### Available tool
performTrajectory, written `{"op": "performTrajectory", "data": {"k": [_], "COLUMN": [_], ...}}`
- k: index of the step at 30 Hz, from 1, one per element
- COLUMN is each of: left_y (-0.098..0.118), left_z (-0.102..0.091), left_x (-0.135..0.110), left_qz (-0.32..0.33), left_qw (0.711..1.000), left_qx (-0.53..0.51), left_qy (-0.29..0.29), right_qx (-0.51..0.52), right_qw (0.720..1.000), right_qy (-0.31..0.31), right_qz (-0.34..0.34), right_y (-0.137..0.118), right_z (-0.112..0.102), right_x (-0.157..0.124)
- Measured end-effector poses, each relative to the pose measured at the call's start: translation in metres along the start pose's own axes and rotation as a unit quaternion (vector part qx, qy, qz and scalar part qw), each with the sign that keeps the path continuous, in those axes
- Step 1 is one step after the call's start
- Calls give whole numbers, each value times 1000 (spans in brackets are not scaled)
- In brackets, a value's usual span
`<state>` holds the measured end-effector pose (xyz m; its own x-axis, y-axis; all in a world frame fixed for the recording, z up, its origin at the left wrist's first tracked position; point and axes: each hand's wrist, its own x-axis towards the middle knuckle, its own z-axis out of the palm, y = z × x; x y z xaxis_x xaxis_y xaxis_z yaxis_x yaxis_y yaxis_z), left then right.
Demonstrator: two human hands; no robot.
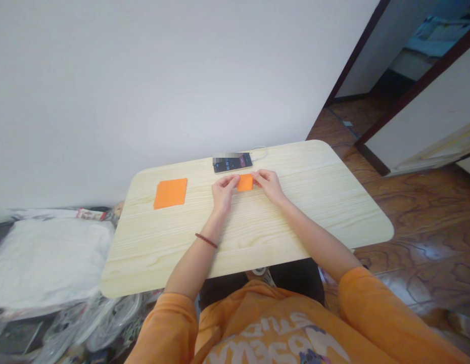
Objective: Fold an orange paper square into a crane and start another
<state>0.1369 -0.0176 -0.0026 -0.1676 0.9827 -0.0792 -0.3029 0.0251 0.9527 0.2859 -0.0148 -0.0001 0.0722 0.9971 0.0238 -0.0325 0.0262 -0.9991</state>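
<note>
Small orange paper rectangle (245, 182) sits at mid-worktop, held just above or against the surface directly in front of the phone; whether it is folded or cut cannot be told from this view. Left hand (222, 192) and right hand (269, 184) meet it from opposite short ends. Both grips narrow and holding: left fingertips (235, 181) pinch one end, right fingertips (255, 176) the other, middle of the paper left uncovered. Handling note: light, even pressure at both ends should keep the edges square and stop the paper buckling.

Well to the left, a larger orange paper square (170, 193) lies flat on the pale wood-grain worktop (333, 212). Black smartphone (232, 163) lies screen-up at the far edge, part of its display blurred, a white cable (261, 150) leading away. Dark red beaded bracelet (206, 240) on left wrist; orange long sleeves (364, 298) on both arms. Off the worktop: brown patterned floor (420, 212) to the right, white cushion-like bundle (49, 263) to the left.
</note>
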Motion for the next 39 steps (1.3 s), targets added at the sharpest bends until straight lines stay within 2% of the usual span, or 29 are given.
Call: {"op": "performTrajectory", "data": {"k": [5, 10, 16, 21, 26, 32, 39], "left_y": [0, -4, -8, -6, -6, -7, -6], "left_z": [-6, -4, 0, 3, 2, 2, 7], "left_x": [8, 9, 8, 6, 7, 8, 7], "left_qz": [-2, -30, -27, -29, -34, -30, -43], "left_qw": [999, 999, 999, 999, 999, 998, 997], "left_qx": [-25, -25, -23, -10, -17, -14, -33], "left_qy": [38, 32, 28, 41, 38, 50, 56], "right_qx": [-13, -7, -78, -178, -210, -188, -225], "right_qw": [1000, 1000, 995, 978, 972, 976, 970], "right_qy": [17, -9, -2, 16, 11, -34, 3], "right_qz": [-16, -17, -65, -104, -101, -105, -94], "right_y": [1, 2, 11, 7, 5, 5, 3], "right_z": [-1, 10, 14, 13, 12, 12, 14], "right_x": [4, 4, 6, 4, 3, 2, 1]}}
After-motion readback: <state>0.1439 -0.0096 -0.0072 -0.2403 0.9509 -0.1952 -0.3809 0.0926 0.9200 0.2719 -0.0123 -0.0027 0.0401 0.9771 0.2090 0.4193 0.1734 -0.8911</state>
